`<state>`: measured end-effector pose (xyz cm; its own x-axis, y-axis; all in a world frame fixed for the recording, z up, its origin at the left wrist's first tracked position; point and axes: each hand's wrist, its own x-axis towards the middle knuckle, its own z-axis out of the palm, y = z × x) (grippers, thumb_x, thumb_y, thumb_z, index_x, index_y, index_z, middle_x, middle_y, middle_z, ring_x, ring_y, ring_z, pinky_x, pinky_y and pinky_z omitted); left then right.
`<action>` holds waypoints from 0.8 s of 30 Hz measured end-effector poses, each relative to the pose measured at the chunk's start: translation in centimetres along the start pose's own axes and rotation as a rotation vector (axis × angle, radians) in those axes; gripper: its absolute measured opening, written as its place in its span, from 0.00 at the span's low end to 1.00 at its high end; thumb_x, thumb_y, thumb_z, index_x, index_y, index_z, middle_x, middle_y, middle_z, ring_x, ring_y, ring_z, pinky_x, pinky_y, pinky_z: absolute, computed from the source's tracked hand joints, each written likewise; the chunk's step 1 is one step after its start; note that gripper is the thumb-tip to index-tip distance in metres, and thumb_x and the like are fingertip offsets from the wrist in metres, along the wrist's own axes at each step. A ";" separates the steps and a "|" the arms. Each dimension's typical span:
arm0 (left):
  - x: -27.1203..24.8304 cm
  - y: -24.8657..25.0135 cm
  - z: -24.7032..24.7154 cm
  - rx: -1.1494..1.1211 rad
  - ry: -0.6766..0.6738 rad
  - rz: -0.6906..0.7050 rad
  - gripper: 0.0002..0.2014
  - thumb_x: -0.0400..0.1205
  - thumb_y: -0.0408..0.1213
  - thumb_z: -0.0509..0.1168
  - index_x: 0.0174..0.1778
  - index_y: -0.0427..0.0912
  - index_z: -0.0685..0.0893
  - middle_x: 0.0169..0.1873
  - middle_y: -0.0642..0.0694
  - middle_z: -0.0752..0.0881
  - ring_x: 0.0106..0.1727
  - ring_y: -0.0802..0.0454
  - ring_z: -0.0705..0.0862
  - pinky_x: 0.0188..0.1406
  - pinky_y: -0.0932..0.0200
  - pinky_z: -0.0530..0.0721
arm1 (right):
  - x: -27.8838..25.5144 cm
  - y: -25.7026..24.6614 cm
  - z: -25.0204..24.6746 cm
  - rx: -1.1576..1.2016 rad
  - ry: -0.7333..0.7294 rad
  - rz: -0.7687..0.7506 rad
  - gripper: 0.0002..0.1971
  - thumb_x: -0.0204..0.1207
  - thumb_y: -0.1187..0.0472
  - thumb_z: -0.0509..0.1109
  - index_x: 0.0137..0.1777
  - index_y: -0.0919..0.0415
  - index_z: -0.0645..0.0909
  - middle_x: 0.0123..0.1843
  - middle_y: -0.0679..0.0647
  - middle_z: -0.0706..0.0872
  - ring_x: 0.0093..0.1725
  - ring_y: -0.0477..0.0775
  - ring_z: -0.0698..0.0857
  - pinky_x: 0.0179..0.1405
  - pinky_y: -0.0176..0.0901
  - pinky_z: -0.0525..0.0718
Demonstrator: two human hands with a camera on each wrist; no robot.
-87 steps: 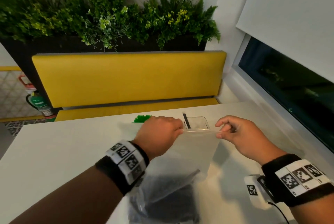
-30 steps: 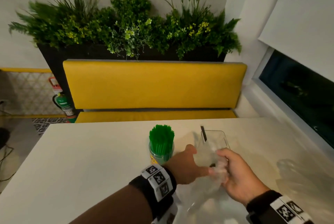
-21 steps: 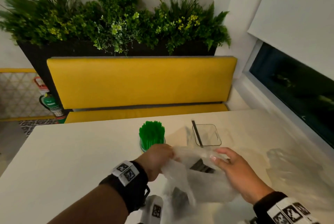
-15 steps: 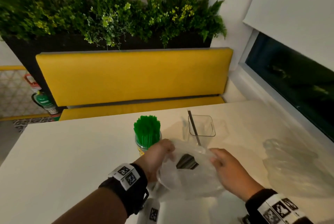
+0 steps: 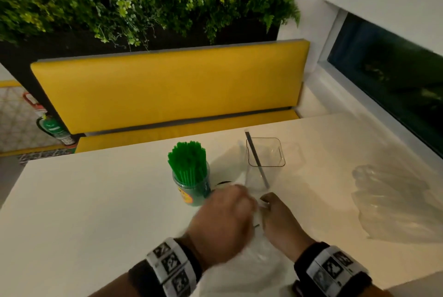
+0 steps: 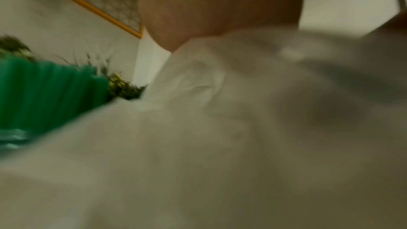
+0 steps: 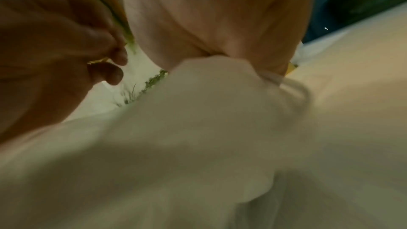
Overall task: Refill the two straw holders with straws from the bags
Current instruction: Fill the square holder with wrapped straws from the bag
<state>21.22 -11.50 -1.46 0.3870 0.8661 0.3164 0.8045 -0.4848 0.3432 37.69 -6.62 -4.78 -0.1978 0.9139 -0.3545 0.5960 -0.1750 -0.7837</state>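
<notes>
White surface (image 5: 84, 201) by a yellow bench (image 5: 167, 85) carried both holders: the green jar (image 5: 191, 191) stood packed, the clear holder (image 5: 265, 153) held one black straw (image 5: 256, 160). You had the bag (image 5: 239, 272) just before that holder, your left hand (image 5: 223, 224) and right hand (image 5: 280, 222) with fingers clenched on its bunched mouth, presumably to aim its straws in. An empty bag (image 5: 393, 203) lay aside, right.

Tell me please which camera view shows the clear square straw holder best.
The head view. There the clear square holder stands whole on the white table, with one dark straw leaning inside. The left wrist view shows at most a thin grey line at its top right corner; the right wrist view shows nothing of it.
</notes>
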 end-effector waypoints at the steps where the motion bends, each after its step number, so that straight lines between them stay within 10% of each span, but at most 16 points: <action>1: -0.3 1.2 0.8 -0.061 -0.054 0.135 0.13 0.77 0.37 0.66 0.57 0.45 0.77 0.50 0.43 0.84 0.48 0.43 0.83 0.49 0.51 0.84 | 0.1 -0.3 0.1 0.087 -0.005 0.020 0.04 0.81 0.66 0.65 0.46 0.57 0.77 0.39 0.52 0.84 0.41 0.54 0.83 0.37 0.43 0.76; 6: -0.7 -0.3 4.6 -0.018 -0.439 -0.263 0.17 0.84 0.35 0.56 0.69 0.43 0.78 0.66 0.43 0.83 0.67 0.42 0.81 0.71 0.52 0.75 | 0.5 -0.8 -0.5 0.189 -0.052 0.169 0.06 0.76 0.61 0.63 0.50 0.55 0.80 0.45 0.56 0.85 0.42 0.56 0.83 0.34 0.44 0.79; 12: -0.6 -0.1 6.8 -0.100 -0.485 -0.024 0.21 0.79 0.37 0.52 0.61 0.38 0.85 0.63 0.38 0.85 0.64 0.40 0.81 0.68 0.46 0.79 | 0.4 -0.7 -0.6 0.341 -0.092 0.166 0.08 0.74 0.56 0.70 0.52 0.48 0.83 0.51 0.52 0.90 0.51 0.52 0.88 0.55 0.54 0.86; 18: 0.6 -0.1 8.0 0.070 -0.363 -0.147 0.27 0.81 0.41 0.46 0.71 0.40 0.80 0.68 0.40 0.83 0.70 0.43 0.81 0.74 0.52 0.76 | 0.1 -0.3 -0.2 0.419 -0.188 0.221 0.11 0.77 0.52 0.72 0.59 0.44 0.82 0.55 0.50 0.90 0.55 0.51 0.89 0.60 0.53 0.87; 20: 0.5 0.5 7.7 0.204 -0.620 -0.196 0.31 0.82 0.46 0.43 0.80 0.39 0.69 0.78 0.37 0.73 0.79 0.37 0.71 0.81 0.44 0.66 | -0.5 -0.6 0.1 0.416 -0.248 0.238 0.13 0.76 0.51 0.73 0.60 0.43 0.81 0.57 0.50 0.89 0.56 0.52 0.88 0.60 0.53 0.87; 23: 1.6 1.0 9.9 0.167 -0.940 -0.261 0.31 0.77 0.33 0.74 0.77 0.45 0.74 0.77 0.39 0.75 0.78 0.43 0.73 0.73 0.66 0.68 | -1.2 -1.3 -0.1 0.345 -0.326 0.112 0.17 0.75 0.46 0.73 0.63 0.38 0.78 0.59 0.45 0.85 0.57 0.48 0.86 0.56 0.46 0.86; 24: 2.5 1.4 9.6 0.286 -1.293 -0.277 0.35 0.66 0.29 0.82 0.70 0.47 0.81 0.72 0.40 0.80 0.75 0.45 0.77 0.71 0.64 0.71 | -1.3 -1.5 -0.4 0.281 -0.329 0.031 0.19 0.76 0.44 0.72 0.66 0.35 0.76 0.59 0.39 0.83 0.59 0.43 0.84 0.58 0.42 0.83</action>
<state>27.67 -8.85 -8.67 0.2146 0.5008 -0.8385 0.9281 -0.3721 0.0152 37.35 -7.33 -2.90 -0.4479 0.7492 -0.4879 0.3793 -0.3349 -0.8625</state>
